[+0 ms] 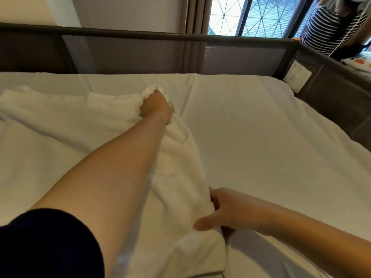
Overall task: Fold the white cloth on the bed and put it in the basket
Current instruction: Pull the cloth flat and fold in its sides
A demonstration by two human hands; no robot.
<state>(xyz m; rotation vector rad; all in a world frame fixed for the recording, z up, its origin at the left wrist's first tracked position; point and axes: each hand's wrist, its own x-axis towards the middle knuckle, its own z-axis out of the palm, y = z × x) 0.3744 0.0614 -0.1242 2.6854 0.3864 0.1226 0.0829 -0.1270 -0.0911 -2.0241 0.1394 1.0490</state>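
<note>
The white cloth (180, 177) lies rumpled across the left half of the bed (271, 137), running from the far left towards the near edge. My left hand (155, 104) reaches far forward and is closed on the cloth's far corner. Near the front, my right hand (224, 212) pinches the cloth's near right edge between thumb and fingers. My left forearm lies over the middle of the cloth and hides part of it. No basket is in view.
A dark mesh rail (140, 51) fences the bed's far side and right side. A person in a striped top (325, 29) stands beyond the far right corner by the window (251, 15). The bed's right half is bare white sheet.
</note>
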